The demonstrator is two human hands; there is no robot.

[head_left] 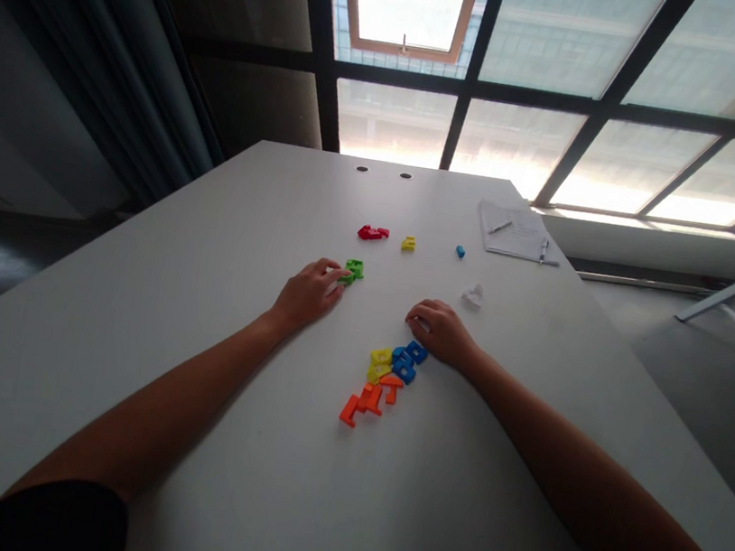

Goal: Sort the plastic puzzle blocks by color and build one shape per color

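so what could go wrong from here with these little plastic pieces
The right hand rests right beside the blue pieces, so a careless move might shove them into the touching yellow pieces and orange pieces. The left hand has fingers on the green pieces, which could slide apart if pushed.

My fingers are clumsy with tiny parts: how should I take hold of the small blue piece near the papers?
Pinch the small blue piece across its two long sides, from above, with your right hand coming from the near side. It looks like a short, narrow bar lying flat, and it sits apart from the other pieces, so your fingers should have room on both sides.
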